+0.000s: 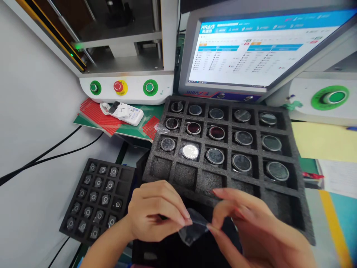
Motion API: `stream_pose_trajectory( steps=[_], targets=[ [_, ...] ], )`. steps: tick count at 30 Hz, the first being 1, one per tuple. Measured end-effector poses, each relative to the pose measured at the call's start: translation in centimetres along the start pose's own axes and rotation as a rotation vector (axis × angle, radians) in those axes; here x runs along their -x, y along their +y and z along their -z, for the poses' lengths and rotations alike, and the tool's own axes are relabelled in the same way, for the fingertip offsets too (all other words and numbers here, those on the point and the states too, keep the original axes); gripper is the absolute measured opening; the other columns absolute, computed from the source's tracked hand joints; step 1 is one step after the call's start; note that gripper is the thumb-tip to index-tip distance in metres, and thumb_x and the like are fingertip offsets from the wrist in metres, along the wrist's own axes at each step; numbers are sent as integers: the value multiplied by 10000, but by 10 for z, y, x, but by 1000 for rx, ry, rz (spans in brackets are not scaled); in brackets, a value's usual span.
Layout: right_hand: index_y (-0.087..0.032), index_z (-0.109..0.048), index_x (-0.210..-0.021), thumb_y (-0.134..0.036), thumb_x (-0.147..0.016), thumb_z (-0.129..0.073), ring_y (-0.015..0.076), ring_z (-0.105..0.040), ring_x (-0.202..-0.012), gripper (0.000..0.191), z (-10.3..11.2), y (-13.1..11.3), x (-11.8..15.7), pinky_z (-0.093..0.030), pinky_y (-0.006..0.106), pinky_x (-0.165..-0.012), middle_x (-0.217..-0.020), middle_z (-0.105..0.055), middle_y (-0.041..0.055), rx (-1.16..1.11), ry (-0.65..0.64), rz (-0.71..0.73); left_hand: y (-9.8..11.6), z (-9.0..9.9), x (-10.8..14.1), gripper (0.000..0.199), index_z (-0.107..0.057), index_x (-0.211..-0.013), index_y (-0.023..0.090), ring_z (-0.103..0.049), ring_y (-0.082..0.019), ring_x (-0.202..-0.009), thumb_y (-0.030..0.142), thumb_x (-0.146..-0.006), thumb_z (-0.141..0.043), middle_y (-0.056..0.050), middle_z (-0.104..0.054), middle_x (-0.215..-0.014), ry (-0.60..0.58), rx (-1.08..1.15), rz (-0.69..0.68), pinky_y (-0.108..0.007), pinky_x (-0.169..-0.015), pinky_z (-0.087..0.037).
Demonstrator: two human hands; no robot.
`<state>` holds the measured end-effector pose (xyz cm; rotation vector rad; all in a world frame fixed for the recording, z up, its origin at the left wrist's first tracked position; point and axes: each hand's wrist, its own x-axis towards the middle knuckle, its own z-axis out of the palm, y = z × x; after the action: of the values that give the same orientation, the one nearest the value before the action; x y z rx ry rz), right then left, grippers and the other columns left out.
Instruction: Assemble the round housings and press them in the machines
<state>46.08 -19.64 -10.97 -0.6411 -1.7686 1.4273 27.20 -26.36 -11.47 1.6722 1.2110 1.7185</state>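
A small clear plastic film or bag is stretched between my two hands, below the front edge of a large black foam tray. My left hand pinches its left side between thumb and fingers. On the other side, my right hand grips the film's right edge between thumb and a bent finger, with the index finger raised. Round glass-faced discs fill the tray's upper rows, among them a bright one and a dark red one. Several compartments nearest my hands hold nothing.
A smaller foam tray with bagged round parts lies at the left. Behind are a white handheld device, red label sheets, a machine panel with a red stop button, and a monitor. Yellow paper lies right.
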Motion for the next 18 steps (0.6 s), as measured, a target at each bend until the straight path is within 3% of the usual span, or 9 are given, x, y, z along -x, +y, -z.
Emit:
stream_pose_trajectory(
  steps=[2, 4, 6, 10, 14, 18],
  targets=[
    [-349, -511, -1343, 50, -859, -564, 146, -689, -827, 629, -9, 6, 1, -600, 330, -784, -1286, -592, 69, -15, 83, 31, -3, 3, 1, 148, -659, -697, 164, -685, -112, -600, 56, -769, -731, -27, -728, -661, 96, -48, 239, -184, -586, -547],
    [-284, -533, -1329, 51, -854, -571, 126, -675, -815, 583, -12, 12, 1, -574, 333, -859, -1251, -588, 78, -14, 177, 54, -12, 10, 0, 154, -651, -642, 167, -675, -110, -626, 61, -693, -750, -13, -719, -678, 234, -75, 534, -179, -600, -537],
    [-268, -540, -1325, 43, -850, -584, 111, -660, -769, 569, -12, 15, 3, -563, 339, -885, -1227, -589, 75, -5, 228, 69, -26, 20, -2, 139, -633, -620, 164, -655, -111, -614, 117, -648, -761, -5, -699, -666, 373, -75, 726, -184, -585, -520],
    [-262, -550, -1315, 30, -840, -622, 127, -659, -769, 562, -10, 16, 5, -568, 342, -869, -1217, -598, 80, 23, 220, 47, -54, 39, -6, 170, -604, -617, 160, -556, -93, -470, 213, -619, -766, 29, -614, -518, 476, -107, 838, -177, -482, -420],
    [-247, -590, -1285, 17, -840, -636, 107, -665, -789, 519, -12, 19, 6, -559, 246, -847, -1183, -619, 58, 3, 285, 35, -64, 47, -6, 206, -589, -582, 165, -396, -50, -391, 227, -588, -785, 86, -471, -409, 556, -150, 878, -158, -427, -272],
    [-265, -598, -1296, -19, -828, -690, 135, -669, -753, 537, -4, 38, 13, -590, 309, -806, -1189, -628, 70, -12, 249, 2, -71, 49, -3, 257, -571, -584, 161, -383, -33, -424, 220, -538, -817, 82, -506, -497, 615, -117, 929, -153, -437, -259]
  ],
)
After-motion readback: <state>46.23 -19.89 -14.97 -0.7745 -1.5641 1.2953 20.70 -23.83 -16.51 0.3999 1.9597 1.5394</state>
